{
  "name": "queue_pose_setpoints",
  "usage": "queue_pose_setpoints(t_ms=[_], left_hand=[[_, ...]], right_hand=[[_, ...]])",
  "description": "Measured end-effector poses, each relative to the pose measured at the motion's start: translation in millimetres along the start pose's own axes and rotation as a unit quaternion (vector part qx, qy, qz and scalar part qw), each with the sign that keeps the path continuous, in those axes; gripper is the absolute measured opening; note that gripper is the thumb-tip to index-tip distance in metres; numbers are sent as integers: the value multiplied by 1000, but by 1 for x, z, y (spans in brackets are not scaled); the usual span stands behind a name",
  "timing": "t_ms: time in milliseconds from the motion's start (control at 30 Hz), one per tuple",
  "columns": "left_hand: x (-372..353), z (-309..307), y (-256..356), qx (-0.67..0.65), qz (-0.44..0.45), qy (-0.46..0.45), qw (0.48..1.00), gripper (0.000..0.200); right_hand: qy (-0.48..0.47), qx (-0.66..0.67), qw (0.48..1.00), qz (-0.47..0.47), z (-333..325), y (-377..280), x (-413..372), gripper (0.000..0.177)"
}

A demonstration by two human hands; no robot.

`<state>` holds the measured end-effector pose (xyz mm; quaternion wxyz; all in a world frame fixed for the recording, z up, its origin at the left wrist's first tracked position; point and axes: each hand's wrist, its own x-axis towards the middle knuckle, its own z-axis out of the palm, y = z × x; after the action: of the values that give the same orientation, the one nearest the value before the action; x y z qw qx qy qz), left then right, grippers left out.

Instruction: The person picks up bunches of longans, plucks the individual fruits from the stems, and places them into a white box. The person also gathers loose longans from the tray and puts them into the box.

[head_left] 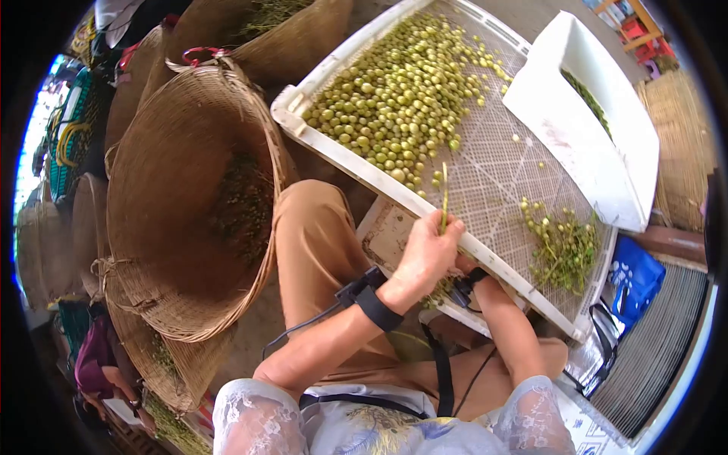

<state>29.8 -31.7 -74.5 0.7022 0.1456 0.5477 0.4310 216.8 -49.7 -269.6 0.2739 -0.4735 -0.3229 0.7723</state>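
Note:
My left hand (431, 246) is closed around a thin yellow-green stem (445, 199) that points up over the near edge of a white mesh tray (493, 171). My right hand (464, 265) is mostly hidden behind my left wrist and under the tray's rim; its fingers do not show. Some greenish sprigs (438, 294) hang just below my wrists. On the tray lies a large heap of round green berries (394, 91). A smaller bunch of berries on stems (565, 250) rests at the tray's right end.
A deep wicker basket (189, 205) with dark plant scraps stands at left. A white foam box (584, 121) with greenery sits on the tray's far right side. A blue bag (635, 284) lies at right. Another person's arm (121, 379) shows at lower left.

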Motion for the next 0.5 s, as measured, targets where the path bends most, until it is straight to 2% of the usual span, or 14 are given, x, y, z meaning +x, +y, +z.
queue_pose_setpoints(t_ms=[67,167,333,500], left_hand=[[1,-2,-7,23,32,-5,999,13],[6,-2,-20,60,83,15,995,15],[4,-2,-23,101,114,49,987,16],[3,-5,-18,94,102,30,990,17]], right_hand=[[11,-169,985,-35,16,-16,1,28],[12,-319,946,-61,31,-40,-10,29],[9,-411,908,-78,44,-44,-14,30],[-1,-446,891,-83,53,-42,-14,30]])
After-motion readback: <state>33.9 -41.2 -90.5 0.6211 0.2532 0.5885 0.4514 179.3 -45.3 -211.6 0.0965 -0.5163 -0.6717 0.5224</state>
